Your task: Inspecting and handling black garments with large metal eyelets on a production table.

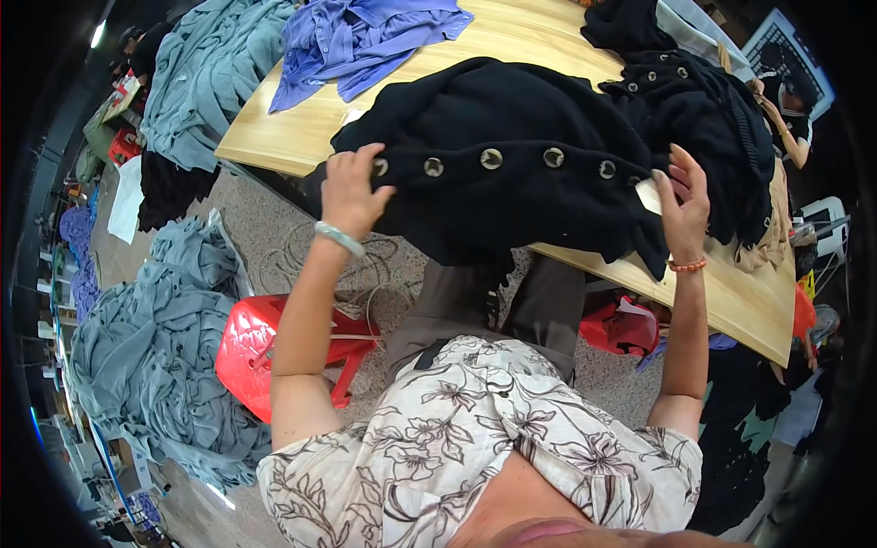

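head view: nearest is the wearer's floral shirt, on the near side of the wooden table, which is the reference for everything here. red stool on the floor, off the table's near-left edge; second red stool partly under its near edge, right of the wearer's legs. grey-green cloth heap on the floor, left of the table. black garment lies across the table's near edge, part hanging off, strip of round buttons running left to right. left hand, pale bangle on wrist: thumb and fingers apart, touching the strip's left end, over the table's near edge. right hand, beaded bracelet on wrist: fingers part-curled at the strip's right end by a white label, over the table; can't tell if it's clamped on cloth. another black garment on the table's right part. purple-blue shirt at the table's far-left. co-worker beyond the table's right side.
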The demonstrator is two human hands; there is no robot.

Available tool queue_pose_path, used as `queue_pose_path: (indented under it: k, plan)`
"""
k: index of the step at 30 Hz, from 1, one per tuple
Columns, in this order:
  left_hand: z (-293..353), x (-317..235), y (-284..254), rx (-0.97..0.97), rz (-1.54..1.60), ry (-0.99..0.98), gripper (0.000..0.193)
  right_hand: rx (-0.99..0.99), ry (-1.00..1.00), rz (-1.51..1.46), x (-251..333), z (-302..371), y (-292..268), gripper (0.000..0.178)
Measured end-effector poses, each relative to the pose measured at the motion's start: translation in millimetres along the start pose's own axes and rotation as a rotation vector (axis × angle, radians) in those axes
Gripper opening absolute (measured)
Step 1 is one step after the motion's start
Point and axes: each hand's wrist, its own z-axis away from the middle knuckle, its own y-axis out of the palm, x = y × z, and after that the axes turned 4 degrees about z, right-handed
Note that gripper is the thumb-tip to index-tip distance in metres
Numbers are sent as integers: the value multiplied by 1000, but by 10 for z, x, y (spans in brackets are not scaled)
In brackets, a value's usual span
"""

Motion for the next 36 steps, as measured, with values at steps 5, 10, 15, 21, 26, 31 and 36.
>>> queue_pose_path:
  k: [5, 10, 15, 21, 26, 31, 36]
  plan:
    - [-150, -524, -323, -382, 430, 300, 46, 165, -444, 71, 768, 47, 348, 76]
    - [-280, -2167, -525, -233, 893, 1050, 48, 128, -465, 97, 855, 43, 635, 108]
    - [21, -2806, -229, -563, 658, 1417, 32, 230, -478, 101, 841, 490, 238, 105]
    - [-369, -2575, 226, -92, 1015, 790, 106, 270, -441, 158, 509, 711, -451, 102]
    - [-292, -3039, 417, 372, 1785, 576, 83, 294, -414, 238, 566, 1733, -1233, 99]
    - [-195, -2997, 842, 672, 1832, 437, 74, 348, -414, 257, 321, 1297, -1307, 96]
    - [-238, -2591, 1225, 667, 1418, 599, 70, 433, -420, 273, 276, 802, -1217, 93]
